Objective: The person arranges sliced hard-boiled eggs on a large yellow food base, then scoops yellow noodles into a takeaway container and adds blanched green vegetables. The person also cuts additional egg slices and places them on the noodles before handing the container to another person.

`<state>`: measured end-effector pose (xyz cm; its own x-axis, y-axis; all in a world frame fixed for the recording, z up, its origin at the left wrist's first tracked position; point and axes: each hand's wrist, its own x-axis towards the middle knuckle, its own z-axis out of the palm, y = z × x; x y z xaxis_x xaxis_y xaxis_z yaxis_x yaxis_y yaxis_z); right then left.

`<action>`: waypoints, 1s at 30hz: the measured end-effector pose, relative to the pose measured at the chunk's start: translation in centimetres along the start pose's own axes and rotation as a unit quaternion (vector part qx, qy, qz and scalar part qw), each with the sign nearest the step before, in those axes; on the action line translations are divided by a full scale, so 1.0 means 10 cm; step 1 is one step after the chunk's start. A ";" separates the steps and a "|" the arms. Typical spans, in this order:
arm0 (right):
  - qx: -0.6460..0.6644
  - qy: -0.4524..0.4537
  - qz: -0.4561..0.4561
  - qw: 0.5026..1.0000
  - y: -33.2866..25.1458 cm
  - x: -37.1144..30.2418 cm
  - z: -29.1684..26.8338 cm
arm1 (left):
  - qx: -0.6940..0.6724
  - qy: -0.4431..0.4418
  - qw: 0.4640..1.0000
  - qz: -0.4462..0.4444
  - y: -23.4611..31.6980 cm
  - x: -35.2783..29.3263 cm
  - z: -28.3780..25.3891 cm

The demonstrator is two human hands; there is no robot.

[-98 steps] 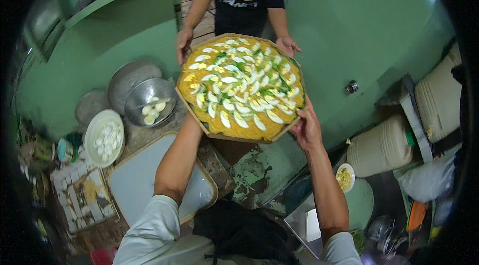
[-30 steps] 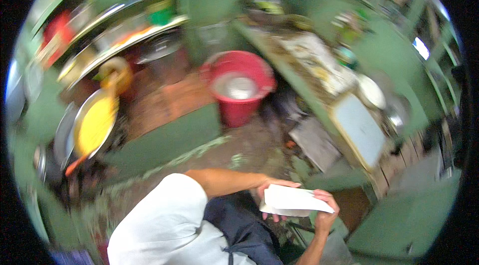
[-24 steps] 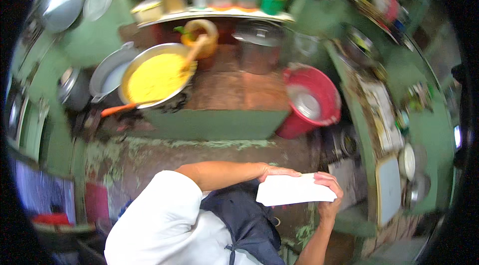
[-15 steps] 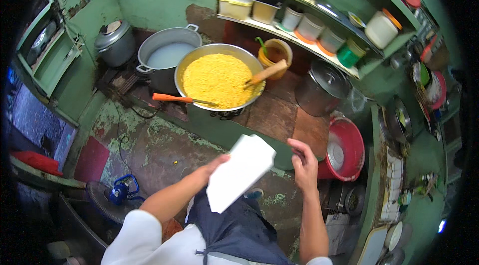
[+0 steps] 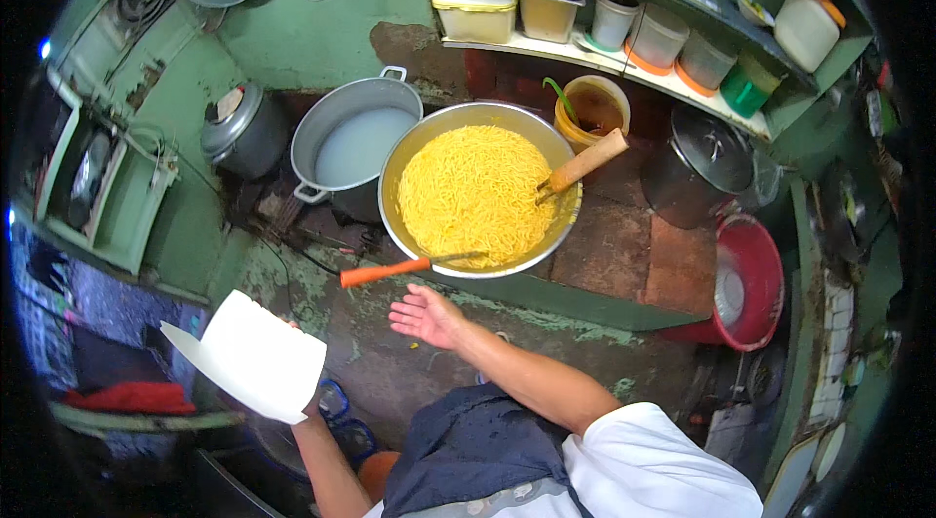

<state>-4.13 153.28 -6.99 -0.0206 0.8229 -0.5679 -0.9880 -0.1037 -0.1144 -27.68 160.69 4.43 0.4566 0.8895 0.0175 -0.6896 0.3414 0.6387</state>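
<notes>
My left hand (image 5: 311, 409), mostly hidden, grips a white paper food box (image 5: 255, 354) from behind and below, at the lower left. A pointed flap sticks out on the box's left side. My right hand (image 5: 427, 316) is open and holds nothing, its palm turned up, just below the big metal bowl (image 5: 389, 230). Yellow noodles (image 5: 473, 188) fill that bowl. An orange-handled utensil (image 5: 385, 272) rests across its near rim, and a wooden-handled tool (image 5: 588, 163) leans in the noodles at the right.
Left of the bowl stands a pot (image 5: 304, 152) of cloudy liquid; a lidded pot (image 5: 234, 133) is farther left. A yellow tub (image 5: 597, 97) holds brown sauce. Beyond the counter's right end are a dark lidded pot (image 5: 690, 191) and a red basin (image 5: 770, 274). Containers line the shelf (image 5: 546, 52).
My left hand has carried the white box to the left, where its flap now stands out. My right hand has moved left toward the bowl, its fingers now straightened. The view has shifted.
</notes>
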 end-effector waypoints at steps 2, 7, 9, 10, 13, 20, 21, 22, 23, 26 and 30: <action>0.075 -0.008 -0.016 0.997 0.03 0.27 0.18 | 0.027 0.005 1.000 -0.010 0.01 0.27 0.09; 0.261 -0.069 -0.059 0.961 -0.04 0.27 0.47 | 0.062 -0.013 0.996 -0.061 -0.05 0.97 0.28; 0.279 -0.042 -0.074 0.957 -0.03 0.08 0.47 | 0.056 -0.027 0.995 -0.079 -0.10 1.21 0.32; 0.283 -0.035 -0.084 0.955 -0.03 -0.03 0.45 | 0.050 -0.033 0.994 -0.090 -0.14 1.32 0.34; 0.309 -0.019 -0.160 0.937 -0.05 -0.31 0.30 | 0.028 -0.044 0.990 -0.128 -0.29 1.61 0.35; 0.382 0.095 -0.203 0.897 -0.04 -0.56 0.22 | -0.026 -0.110 0.956 -0.269 -0.70 2.46 0.22; 0.338 0.123 -0.215 0.908 -0.02 -0.56 0.28 | 0.034 -0.150 0.949 -0.274 -0.74 2.62 0.20; 0.310 0.189 -0.209 0.908 0.04 -0.56 0.35 | 0.037 -0.170 0.938 -0.300 -0.76 2.76 0.17; 0.267 0.220 -0.207 0.915 0.10 -0.56 0.44 | 0.040 -0.189 0.926 -0.324 -0.78 2.90 0.16; 0.194 0.309 -0.197 0.910 0.34 -0.53 0.68 | -0.021 -0.171 0.912 -0.374 -0.76 3.15 0.11; -0.047 0.428 -0.176 0.885 0.60 -0.57 0.82 | -0.025 -0.189 0.904 -0.383 -0.78 3.29 0.19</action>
<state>-11.23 152.54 2.28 0.4496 0.0936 -0.8883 -0.8920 -0.0043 -0.4520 -6.18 186.73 1.45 0.9635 0.2233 -0.1475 -0.1108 0.8344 0.5400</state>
